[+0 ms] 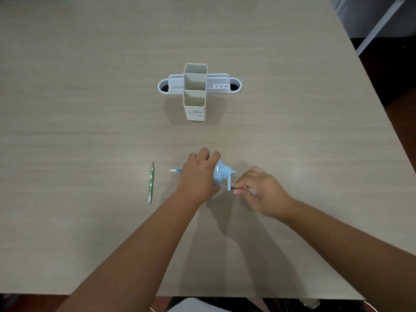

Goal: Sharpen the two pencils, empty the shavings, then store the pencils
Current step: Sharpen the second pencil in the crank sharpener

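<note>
Currently, step in hand: by my reading, the sharpening of one pencil, with the emptying of shavings and the storing not yet begun.
Sharpener: a small pale blue crank sharpener (219,175) sits on the tabletop (90,109), near the front edge and roughly central.
Left hand: the left hand (199,174) is closed over the sharpener body from above, fingers curled around it, holding it steady.
Right hand: the right hand (258,190) is pinched shut on the crank handle (231,186) at the sharpener's right side; the hand is blurred, which suggests turning.
Pencil in sharpener: a blue pencil (175,170) pokes out to the left from under the left hand, lying level; its tip is hidden.
Second pencil: a green patterned pencil (150,183) lies loose on the tabletop, well to the left of the hands, point away from the person; how sharp it is cannot be told.
Holder: a white desk organiser (195,91) with several open compartments stands further back, well apart from the hands, with no pencil visible in it.
Next move calls for: probably a firm hold on the body while cranking, then drawing the blue pencil out leftward.
</note>
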`<action>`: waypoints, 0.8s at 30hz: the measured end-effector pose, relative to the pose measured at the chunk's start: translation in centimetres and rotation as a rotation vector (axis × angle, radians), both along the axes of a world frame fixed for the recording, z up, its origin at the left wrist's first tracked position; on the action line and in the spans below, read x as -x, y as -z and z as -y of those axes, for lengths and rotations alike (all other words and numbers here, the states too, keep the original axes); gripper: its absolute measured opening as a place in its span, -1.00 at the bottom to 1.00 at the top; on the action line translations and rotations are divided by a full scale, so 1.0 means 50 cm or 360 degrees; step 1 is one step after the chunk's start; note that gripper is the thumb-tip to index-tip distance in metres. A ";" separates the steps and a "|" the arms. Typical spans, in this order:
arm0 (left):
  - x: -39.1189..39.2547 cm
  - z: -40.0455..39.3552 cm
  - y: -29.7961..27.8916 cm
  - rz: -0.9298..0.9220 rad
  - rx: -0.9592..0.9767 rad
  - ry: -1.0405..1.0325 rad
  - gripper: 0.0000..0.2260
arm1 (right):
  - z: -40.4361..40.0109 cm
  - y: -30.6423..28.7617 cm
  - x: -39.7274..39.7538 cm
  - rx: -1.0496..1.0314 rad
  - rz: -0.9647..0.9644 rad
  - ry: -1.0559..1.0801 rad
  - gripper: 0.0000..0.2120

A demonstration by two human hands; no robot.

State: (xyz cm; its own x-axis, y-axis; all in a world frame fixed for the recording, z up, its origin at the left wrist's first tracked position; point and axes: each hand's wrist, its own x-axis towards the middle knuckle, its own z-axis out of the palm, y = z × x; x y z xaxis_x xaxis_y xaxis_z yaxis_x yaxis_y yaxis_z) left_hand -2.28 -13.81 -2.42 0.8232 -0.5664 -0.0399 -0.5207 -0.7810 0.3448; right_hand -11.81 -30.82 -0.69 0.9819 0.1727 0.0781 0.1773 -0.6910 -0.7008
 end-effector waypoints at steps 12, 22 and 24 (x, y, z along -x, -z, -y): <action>-0.003 0.002 0.000 -0.0010 0.0006 -0.0018 -0.43 | -0.009 0.044 -0.009 0.0127 -0.0305 0.0098 -0.96; -0.009 -0.002 0.001 0.0041 0.0067 0.0016 -0.44 | 0.015 0.005 -0.131 0.0068 -0.0053 0.0432 -0.93; -0.006 0.000 0.002 0.0053 0.0067 0.0024 -0.46 | 0.007 0.029 -0.109 0.0209 -0.0254 0.0250 -0.98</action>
